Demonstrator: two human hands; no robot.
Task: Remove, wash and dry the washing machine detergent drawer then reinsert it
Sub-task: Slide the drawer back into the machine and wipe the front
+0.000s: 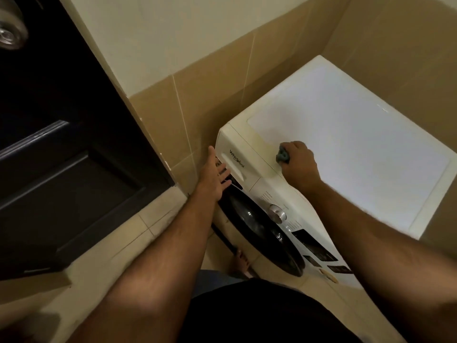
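Detergent drawer [233,167] under spread left hand [215,172]; right hand [298,163] gripping grey cloth [282,155]

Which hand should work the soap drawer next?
The left hand. Its straight fingers already lie against the detergent drawer front. The right hand rests on the washing machine top, gripping a grey-green cloth.

Beige tiled walls [212,100] meet a pale tiled floor [103,268] beside a dark panelled door [61,169].
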